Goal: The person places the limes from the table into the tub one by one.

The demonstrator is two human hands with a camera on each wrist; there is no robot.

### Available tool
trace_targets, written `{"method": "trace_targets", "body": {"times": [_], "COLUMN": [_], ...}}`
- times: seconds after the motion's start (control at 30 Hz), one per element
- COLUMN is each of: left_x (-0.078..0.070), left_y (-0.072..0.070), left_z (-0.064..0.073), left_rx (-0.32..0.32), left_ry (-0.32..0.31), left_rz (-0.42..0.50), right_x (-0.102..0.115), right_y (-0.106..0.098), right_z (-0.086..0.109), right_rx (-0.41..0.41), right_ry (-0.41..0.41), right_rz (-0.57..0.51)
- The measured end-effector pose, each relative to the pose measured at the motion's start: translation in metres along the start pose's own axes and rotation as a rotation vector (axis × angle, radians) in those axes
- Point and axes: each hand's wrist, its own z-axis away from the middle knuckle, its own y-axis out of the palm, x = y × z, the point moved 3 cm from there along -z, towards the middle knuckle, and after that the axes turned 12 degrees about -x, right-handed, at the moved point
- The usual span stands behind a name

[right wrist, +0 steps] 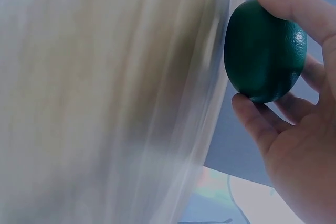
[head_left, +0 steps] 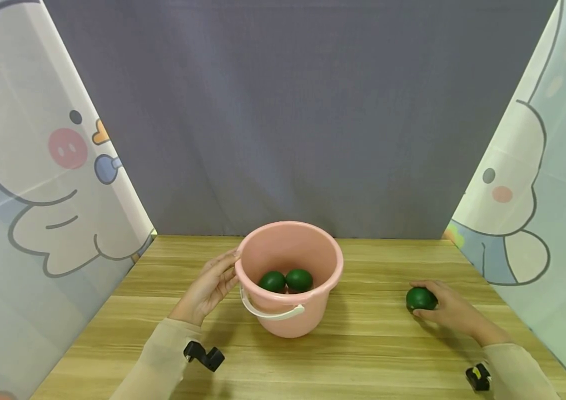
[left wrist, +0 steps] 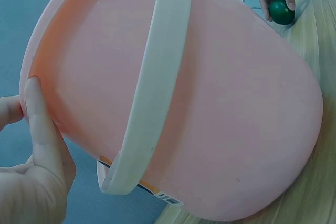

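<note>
A pink plastic bucket (head_left: 290,314) stands upright on the table, its white handle (head_left: 273,315) hanging down the front. Inside lie two dark green oval fruits, one on the left (head_left: 273,281) and one on the right (head_left: 299,280). My left hand (head_left: 213,286) pinches the bucket's rim on its left side; the left wrist view shows a finger on the outer wall and another behind the rim. Far to the bucket's right, my right hand (head_left: 445,305) grips a third dark green oval fruit (right wrist: 265,51), with thumb and fingers around its ends, close over the tabletop.
The wood-grain table (head_left: 373,355) extends around the bucket. A dark grey curtain (head_left: 293,122) hangs behind it, and cartoon-printed cloths (head_left: 38,183) flank both sides. Each sleeved wrist carries a small black mount (head_left: 204,356).
</note>
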Motion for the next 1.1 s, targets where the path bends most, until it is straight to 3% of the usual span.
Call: {"method": "trace_targets", "body": {"times": [0.67,0.9,1.1], "left_x": [-0.001,0.0,0.0], "left_y": [0.001,0.001,0.0], "left_z": [0.002,0.001,0.001], "left_rx": [0.01,0.002,0.001], "left_ry": [0.015,0.01,0.002], "left_rz": [0.011,0.014,0.001], "right_x": [0.015,0.024,0.03], "right_y": [-0.011,-0.016,-0.019], "right_z": [-0.006,-0.009,-0.013], "right_rx": [-0.001,-0.033,-0.086], "right_ry": [0.018,-0.029,-0.134], "right_rz": [-0.016,-0.024,-0.002]}}
